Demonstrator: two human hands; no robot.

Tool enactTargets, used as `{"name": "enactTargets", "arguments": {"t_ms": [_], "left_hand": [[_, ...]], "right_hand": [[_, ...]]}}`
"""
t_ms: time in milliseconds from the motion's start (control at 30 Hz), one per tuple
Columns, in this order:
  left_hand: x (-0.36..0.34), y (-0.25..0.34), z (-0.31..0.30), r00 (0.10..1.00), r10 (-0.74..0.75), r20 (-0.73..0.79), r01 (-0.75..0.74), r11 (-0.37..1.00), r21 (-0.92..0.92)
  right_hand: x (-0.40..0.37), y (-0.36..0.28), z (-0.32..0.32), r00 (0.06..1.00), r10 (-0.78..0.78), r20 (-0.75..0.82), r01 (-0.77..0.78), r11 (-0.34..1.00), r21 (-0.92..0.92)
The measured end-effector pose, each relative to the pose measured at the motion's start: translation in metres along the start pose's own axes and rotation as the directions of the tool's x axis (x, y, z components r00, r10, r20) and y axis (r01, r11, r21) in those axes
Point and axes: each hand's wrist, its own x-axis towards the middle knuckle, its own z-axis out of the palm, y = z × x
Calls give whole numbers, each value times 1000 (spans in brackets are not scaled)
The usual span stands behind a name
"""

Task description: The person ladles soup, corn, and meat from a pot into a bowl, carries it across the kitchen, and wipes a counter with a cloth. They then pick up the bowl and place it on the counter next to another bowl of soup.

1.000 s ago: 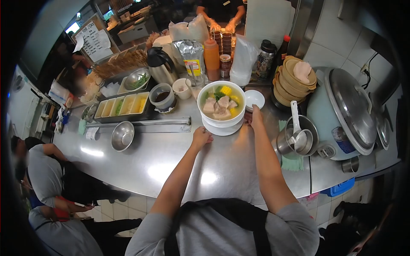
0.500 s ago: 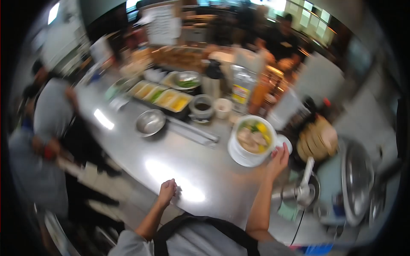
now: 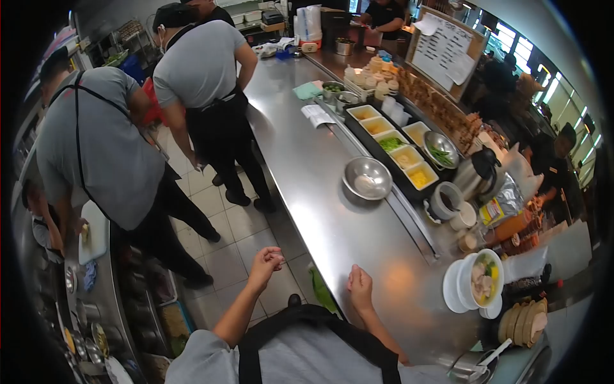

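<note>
My left hand [image 3: 267,265] is raised in front of the apron with its fingers curled; whether it holds anything is too small to tell. Over the near edge of the steel counter [image 3: 300,160] is my right hand [image 3: 359,284], its fingers closed and what they hold, if anything, hidden. Neither hand touches the white bowl [image 3: 484,281] of soup with meat and yellow and green pieces, which stands at the right beside a white plate [image 3: 453,286]. An empty-looking metal bowl [image 3: 368,178] sits farther up the counter.
Food trays [image 3: 391,142], a thermos [image 3: 476,171] and a sauce tub [image 3: 446,200] line the counter's far side. Two co-workers in grey shirts [image 3: 105,137] stand at the left over a tiled floor [image 3: 224,230]. At the lower right are a pot [image 3: 470,368] and stacked bowls [image 3: 522,322].
The view has swung left, showing more of the co-workers and floor. My right hand has come away from the soup bowl and closed. My left hand stays raised and curled.
</note>
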Motion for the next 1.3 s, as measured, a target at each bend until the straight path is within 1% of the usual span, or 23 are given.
{"name": "enactTargets", "arguments": {"t_ms": [100,133,167,233,267,367,433,467,533,600,633,667,767,800,833,900,967,1033,1100,1167,1200,1267,1300], "left_hand": [[23,18,-47,997,5,-73,-8,999,-33],[31,23,-62,994,1,-109,-9,998,-68],[37,27,-76,989,-2,-146,-13,995,-101],[48,34,-99,982,43,-186,-51,998,-42],[56,38,-108,974,83,-211,-82,997,14],[79,52,-131,974,142,-176,-130,989,76],[102,66,-138,974,155,-163,-145,987,68],[114,74,-141,973,169,-156,-162,985,58],[139,93,-142,975,155,-158,-149,987,52],[171,111,-145,975,151,-162,-145,988,46],[188,118,-146,969,182,-168,-167,980,104],[204,124,-147,961,213,-174,-186,969,163],[256,153,-145,962,206,-180,-158,955,251],[276,164,-143,965,195,-176,-143,952,271],[294,177,-138,957,253,-142,-202,933,299],[335,205,-130,928,368,-58,-328,882,338],[376,233,-124,910,415,-7,-379,837,395],[413,262,-113,910,415,18,-396,854,339],[454,285,-112,915,385,117,-397,819,414],[499,305,-107,878,427,216,-477,761,439],[521,314,-104,860,437,263,-510,757,408],[566,331,-89,818,503,281,-576,726,376],[588,339,-78,817,513,264,-576,757,309]], "right_hand": [[40,31,20,998,-58,1,58,996,-72],[50,27,32,1000,6,-3,-5,994,108],[61,37,37,995,102,-17,-97,978,187],[78,35,49,971,226,-73,-206,955,213],[85,33,53,972,224,-69,-204,954,221],[102,22,67,964,265,-23,-259,954,151],[118,14,83,958,267,102,-273,960,51],[129,13,93,957,274,96,-280,958,54],[154,13,114,956,215,197,-211,977,-42],[184,8,136,947,255,195,-255,967,-27],[201,6,147,937,288,200,-291,957,-17],[217,6,159,941,262,214,-272,962,17],[269,-2,187,930,264,257,-281,959,30],[288,4,193,936,245,252,-246,969,-27],[304,7,199,942,231,243,-236,972,-9],[334,2,209,942,240,236,-272,955,116],[360,-8,219,943,239,231,-274,952,135],[377,-16,227,948,232,217,-266,953,146],[395,-20,239,943,243,226,-281,947,154],[409,-15,253,946,256,196,-291,940,176],[414,-11,261,944,270,188,-305,933,191],[427,-7,280,947,274,166,-300,940,160],[434,-6,292,950,261,169,-284,951,127]]}}
